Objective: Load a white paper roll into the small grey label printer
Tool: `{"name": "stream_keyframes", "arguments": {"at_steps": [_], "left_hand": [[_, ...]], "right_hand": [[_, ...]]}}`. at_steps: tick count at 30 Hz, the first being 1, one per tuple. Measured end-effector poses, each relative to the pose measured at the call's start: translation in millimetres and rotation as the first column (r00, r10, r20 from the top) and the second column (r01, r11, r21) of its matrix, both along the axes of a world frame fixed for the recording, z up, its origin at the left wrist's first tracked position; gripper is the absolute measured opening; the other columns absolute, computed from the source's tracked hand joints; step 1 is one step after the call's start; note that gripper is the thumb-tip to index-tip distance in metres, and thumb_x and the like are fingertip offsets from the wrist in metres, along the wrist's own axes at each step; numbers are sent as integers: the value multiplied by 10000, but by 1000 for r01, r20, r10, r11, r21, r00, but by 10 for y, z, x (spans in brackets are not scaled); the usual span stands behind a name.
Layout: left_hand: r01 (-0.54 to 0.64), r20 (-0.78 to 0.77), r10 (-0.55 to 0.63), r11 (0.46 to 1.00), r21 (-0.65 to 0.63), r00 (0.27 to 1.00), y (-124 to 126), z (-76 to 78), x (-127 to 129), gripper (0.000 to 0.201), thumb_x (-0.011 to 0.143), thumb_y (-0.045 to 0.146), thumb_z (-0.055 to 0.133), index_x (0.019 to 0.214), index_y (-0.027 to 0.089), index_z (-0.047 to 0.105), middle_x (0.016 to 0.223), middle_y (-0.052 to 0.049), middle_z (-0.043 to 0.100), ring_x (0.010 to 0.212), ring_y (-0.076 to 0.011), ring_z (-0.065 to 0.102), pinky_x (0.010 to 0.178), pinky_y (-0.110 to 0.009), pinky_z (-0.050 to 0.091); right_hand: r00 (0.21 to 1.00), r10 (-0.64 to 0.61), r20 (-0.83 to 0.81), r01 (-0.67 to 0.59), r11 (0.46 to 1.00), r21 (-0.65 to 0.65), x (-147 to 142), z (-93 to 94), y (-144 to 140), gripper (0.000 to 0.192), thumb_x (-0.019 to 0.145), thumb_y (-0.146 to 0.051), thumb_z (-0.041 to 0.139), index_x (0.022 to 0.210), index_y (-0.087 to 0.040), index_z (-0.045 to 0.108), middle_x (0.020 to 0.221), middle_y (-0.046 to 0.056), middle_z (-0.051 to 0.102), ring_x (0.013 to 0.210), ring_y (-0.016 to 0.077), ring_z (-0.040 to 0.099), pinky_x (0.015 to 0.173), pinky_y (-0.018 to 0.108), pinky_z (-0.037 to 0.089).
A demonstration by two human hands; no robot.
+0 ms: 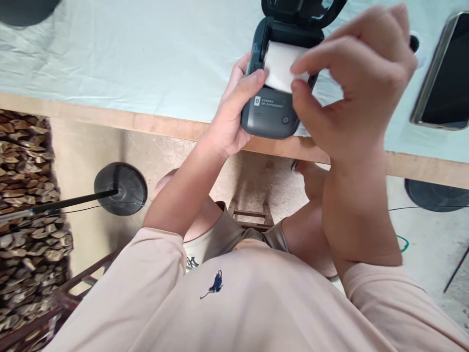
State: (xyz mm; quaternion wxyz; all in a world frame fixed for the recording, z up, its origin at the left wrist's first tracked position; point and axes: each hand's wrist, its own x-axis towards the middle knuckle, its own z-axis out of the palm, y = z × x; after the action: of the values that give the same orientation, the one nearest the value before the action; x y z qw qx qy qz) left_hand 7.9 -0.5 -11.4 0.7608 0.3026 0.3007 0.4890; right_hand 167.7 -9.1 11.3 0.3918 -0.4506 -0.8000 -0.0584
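A small dark grey label printer [273,105] sits at the near edge of a bench [146,63], its lid [300,10] open. The left hand [234,112] grips its left side. The right hand [351,93] pinches the white paper roll [280,66] resting in the bay. The roll looks seated; the lid is not yet closed. A phone [445,78] lies at far right.

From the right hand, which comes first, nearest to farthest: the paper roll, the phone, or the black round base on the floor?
1. Paper roll: pinched by the right hand, inside the open printer.
2. Phone: on the table, at the right edge.
3. Black base: on the floor, far left.
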Motion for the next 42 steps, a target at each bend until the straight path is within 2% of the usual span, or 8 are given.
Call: {"name": "stream_keyframes", "arguments": {"at_steps": [5, 10, 15, 24, 28, 31, 36, 42], "left_hand": [[82, -24, -82, 997, 5, 996, 12, -35, -30, 223, 831, 297, 509, 1042, 322, 577, 1079, 28, 626, 1197, -236, 506, 910, -372, 515], [79, -15, -79, 997, 8, 997, 3, -34, -6, 159, 815, 299, 530, 965, 297, 583, 1045, 22, 624, 1147, -244, 566, 852, -327, 508], [96, -1, -96, 995, 39, 995, -15, -25, 11, 162, 811, 271, 527, 967, 290, 570, 974, 0, 626, 1035, -213, 613, 761, -280, 518], [111, -90, -105, 991, 72, 990, 9, -69, 32, 263, 829, 308, 490, 1085, 250, 501, 901, 15, 557, 795, -128, 638, 630, -195, 455], [142, -124, -128, 984, 104, 984, 8, -71, 28, 322, 842, 307, 486, 1152, 222, 473, 868, 16, 549, 782, -111, 625, 636, -185, 436], [137, -73, -130, 984, 111, 989, 19, -79, 22, 258, 833, 314, 502, 1076, 228, 516, 842, 11, 566, 748, -107, 607, 630, -194, 456], [89, 15, -90, 991, 98, 996, 49, -78, 13, 188, 842, 277, 473, 1014, 217, 518, 840, 6, 575, 742, -101, 599, 639, -203, 486], [65, -16, -64, 994, 93, 998, 36, -46, 25, 173, 832, 189, 480, 997, 190, 531, 886, -4, 594, 788, -116, 624, 695, -219, 481]], "right_hand": [[997, -75, -35, 74, 996, -41, 119, 56, 20, 147, 735, -217, 550, 854, -147, 598, 792, 19, 543, 831, 99, 535, 724, 247, 430], [996, -63, 66, 75, 977, -198, 120, 131, -38, 110, 731, -214, 572, 819, -213, 639, 770, -28, 601, 767, 99, 558, 755, 274, 413], [964, -165, 207, 243, 861, -447, 53, 152, -13, 225, 726, -317, 584, 941, -309, 646, 1003, -86, 634, 890, 151, 579, 824, 338, 406], [935, -207, 288, 341, 754, -561, 37, 234, 3, 361, 731, -407, 600, 1091, -390, 582, 1162, -97, 549, 1038, 184, 551, 808, 314, 448], [909, -213, 359, 378, 785, -491, 43, 213, 34, 325, 732, -371, 554, 1053, -355, 598, 1118, -60, 572, 1010, 208, 575, 700, 291, 376], [911, -251, 327, 377, 829, -414, 30, 187, 51, 268, 737, -323, 494, 964, -312, 636, 904, -42, 618, 861, 165, 588, 623, 245, 279], [960, -148, 237, 225, 910, -347, 15, 224, 27, 269, 788, -356, 427, 834, -245, 668, 715, -19, 585, 705, 87, 537, 603, 237, 271], [977, 202, -72, -214, 918, -334, -13, 171, -12, 185, 796, -324, 532, 796, -214, 681, 797, -18, 624, 671, 43, 519, 591, 206, 332]]}}
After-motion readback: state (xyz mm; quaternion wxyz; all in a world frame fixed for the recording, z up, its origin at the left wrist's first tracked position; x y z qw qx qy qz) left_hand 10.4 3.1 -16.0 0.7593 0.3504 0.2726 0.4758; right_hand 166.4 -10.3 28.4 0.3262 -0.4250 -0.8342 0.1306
